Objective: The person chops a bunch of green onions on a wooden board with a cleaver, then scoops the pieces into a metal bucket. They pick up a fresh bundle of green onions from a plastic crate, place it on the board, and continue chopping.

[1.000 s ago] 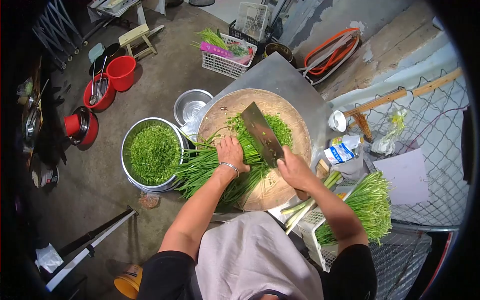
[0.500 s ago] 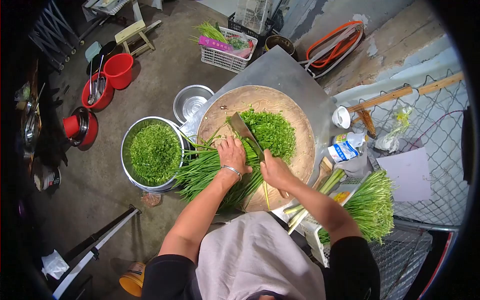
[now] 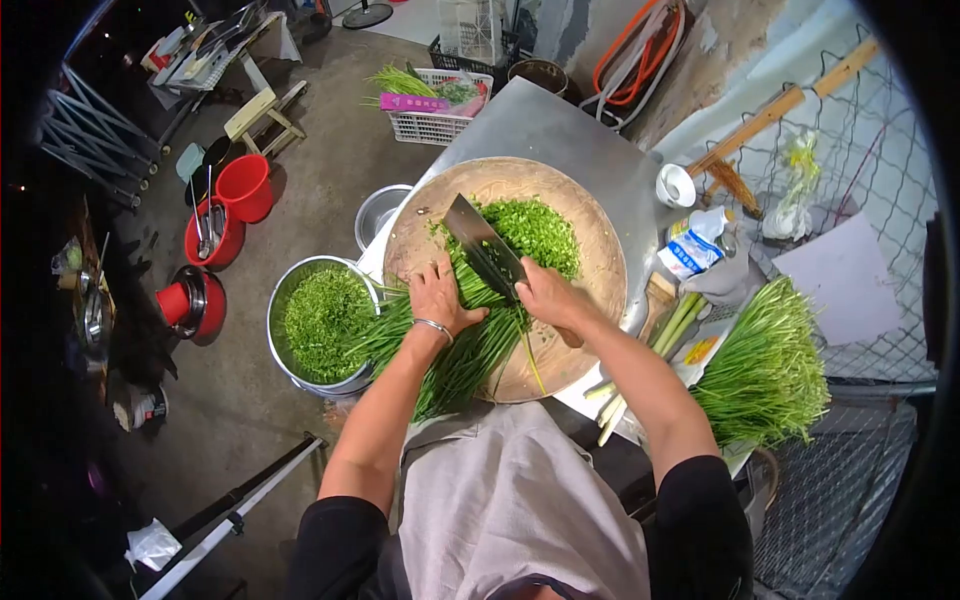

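My left hand (image 3: 441, 298), with a bracelet at the wrist, presses on a bunch of long chives (image 3: 462, 352), fingers bent over the stalks and thumb stretched out. My right hand (image 3: 550, 299) is closed round the handle of a cleaver (image 3: 478, 238). Its wide blade stands tilted just right of my left fingers, at the cut end of the bunch. Beyond the blade lies a heap of chopped chives (image 3: 538, 228) on the round wooden chopping board (image 3: 592, 335). The uncut leaves trail over the board's left edge, towards a metal pot (image 3: 322, 387) full of chopped greens.
The board rests on a metal table (image 3: 535, 115). To the right are a white bowl (image 3: 675, 186), a blue-and-white bag (image 3: 692, 250) and more uncut chives (image 3: 765, 370). A metal basin (image 3: 372, 222) and red buckets (image 3: 245, 190) stand left; a wire fence borders the right.
The view has turned and shifted a little. My left hand has moved slightly left along the bunch, and the cleaver's blade now leans over, showing more of its flat side.
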The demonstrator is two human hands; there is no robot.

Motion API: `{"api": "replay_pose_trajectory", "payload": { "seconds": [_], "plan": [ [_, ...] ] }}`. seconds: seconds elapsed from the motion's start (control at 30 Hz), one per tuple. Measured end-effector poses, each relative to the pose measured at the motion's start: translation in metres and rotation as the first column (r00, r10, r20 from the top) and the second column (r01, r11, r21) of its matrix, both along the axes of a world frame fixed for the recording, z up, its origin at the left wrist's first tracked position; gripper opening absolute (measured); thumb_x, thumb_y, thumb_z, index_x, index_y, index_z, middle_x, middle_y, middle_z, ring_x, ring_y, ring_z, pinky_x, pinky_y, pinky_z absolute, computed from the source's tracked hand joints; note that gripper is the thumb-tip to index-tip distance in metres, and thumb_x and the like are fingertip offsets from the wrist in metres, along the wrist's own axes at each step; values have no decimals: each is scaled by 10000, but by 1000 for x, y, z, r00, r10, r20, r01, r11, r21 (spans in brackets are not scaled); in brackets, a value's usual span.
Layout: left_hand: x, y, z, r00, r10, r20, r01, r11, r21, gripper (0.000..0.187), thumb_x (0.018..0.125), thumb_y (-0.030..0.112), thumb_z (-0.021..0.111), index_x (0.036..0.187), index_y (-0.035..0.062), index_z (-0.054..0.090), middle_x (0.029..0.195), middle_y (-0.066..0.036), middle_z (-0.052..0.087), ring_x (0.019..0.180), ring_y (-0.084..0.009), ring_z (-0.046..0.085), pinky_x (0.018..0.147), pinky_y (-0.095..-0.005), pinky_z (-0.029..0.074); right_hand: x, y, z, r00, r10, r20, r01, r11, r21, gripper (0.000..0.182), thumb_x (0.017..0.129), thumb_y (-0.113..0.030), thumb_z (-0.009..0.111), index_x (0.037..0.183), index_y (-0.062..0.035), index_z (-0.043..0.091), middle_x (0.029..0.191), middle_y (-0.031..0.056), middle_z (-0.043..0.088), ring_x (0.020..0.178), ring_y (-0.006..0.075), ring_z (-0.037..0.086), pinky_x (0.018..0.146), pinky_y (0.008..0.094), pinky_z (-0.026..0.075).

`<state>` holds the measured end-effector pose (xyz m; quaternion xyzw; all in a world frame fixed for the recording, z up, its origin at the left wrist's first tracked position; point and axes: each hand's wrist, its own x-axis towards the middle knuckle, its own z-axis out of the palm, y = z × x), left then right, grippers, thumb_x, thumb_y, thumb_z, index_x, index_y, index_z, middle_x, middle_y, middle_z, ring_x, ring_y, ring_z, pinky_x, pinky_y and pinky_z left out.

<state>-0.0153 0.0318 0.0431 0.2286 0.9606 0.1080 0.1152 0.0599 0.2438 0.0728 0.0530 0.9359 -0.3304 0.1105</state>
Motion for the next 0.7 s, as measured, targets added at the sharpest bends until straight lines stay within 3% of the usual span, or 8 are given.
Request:
{"api": "replay_pose_trajectory", "payload": {
  "seconds": [0.03, 0.13, 0.27, 0.3, 0.4, 0.43, 0.53, 0.7],
  "plan": [
    [10, 3, 2, 997, 33, -73, -31, 999, 26, 1249, 551, 569, 916, 1505, -22, 366, 1194, -196, 563, 1094, -358, 548, 960, -435, 449, -2, 2, -2, 1000, 23, 2, -23, 1000, 6, 324, 959, -195, 563, 1177, 25, 468, 914, 315, 674, 884, 506, 657, 795, 567, 512],
    [25, 14, 5, 994, 106, -10, -104, 986, 131, 1221, 588, 544, 909, 1489, -56, 344, 1235, -223, 548, 1104, -399, 542, 994, -480, 434, -8, 7, 1, 999, 50, 0, -50, 999, -12, 321, 953, -190, 565, 1171, 28, 475, 950, 320, 673, 924, 510, 650, 828, 571, 508],
    [62, 21, -4, 967, 115, -228, -21, 926, 378, 1241, 619, 535, 885, 1525, -63, 283, 1317, -269, 512, 1204, -426, 494, 1046, -507, 387, -14, 12, 14, 995, 90, 47, -89, 996, -24, 315, 950, -185, 558, 1165, 33, 486, 984, 319, 672, 936, 505, 652, 835, 561, 513],
    [73, 26, -1, 979, 125, -164, -45, 907, 420, 1348, 563, 580, 895, 1564, -30, 231, 1445, -335, 396, 1342, -494, 384, 1141, -608, 253, -16, 16, 0, 995, 101, 16, -101, 995, -25, 318, 945, -184, 561, 1157, 42, 487, 974, 321, 671, 929, 501, 655, 832, 559, 514],
    [107, 40, 8, 969, 99, -224, -28, 953, 303, 1414, 566, 709, 843, 1586, -18, 187, 1513, -356, 321, 1426, -538, 275, 1164, -658, 179, -18, 18, -2, 993, 114, 30, -114, 993, -15, 318, 941, -183, 563, 1143, 50, 486, 962, 327, 669, 924, 503, 655, 829, 560, 514],
    [113, 43, 8, 980, 69, -187, -12, 956, 292, 1472, 532, 753, 837, 1604, 9, 157, 1563, -370, 233, 1471, -569, 164, 1168, -704, 90, -19, 18, -3, 993, 120, 17, -119, 993, -10, 316, 942, -187, 561, 1134, 53, 485, 954, 331, 668, 921, 505, 654, 829, 562, 514],
    [128, 51, 7, 991, 22, -131, -2, 988, 154, 1470, 492, 645, 915, 1607, 36, 175, 1585, -352, 200, 1493, -550, 114, 1179, -691, 99, -19, 18, 1, 993, 108, 41, -108, 994, -22, 316, 942, -188, 563, 1134, 51, 487, 970, 330, 669, 933, 505, 652, 833, 560, 515],
    [95, 38, -13, 976, 123, -179, -77, 966, 248, 1439, 464, 510, 970, 1593, 44, 208, 1578, -276, 290, 1479, -457, 256, 1212, -592, 168, -22, 23, -3, 986, 166, 5, -165, 985, -51, 327, 938, -191, 565, 1142, 53, 489, 1002, 329, 667, 966, 502, 647, 847, 558, 512]
  ]
}}
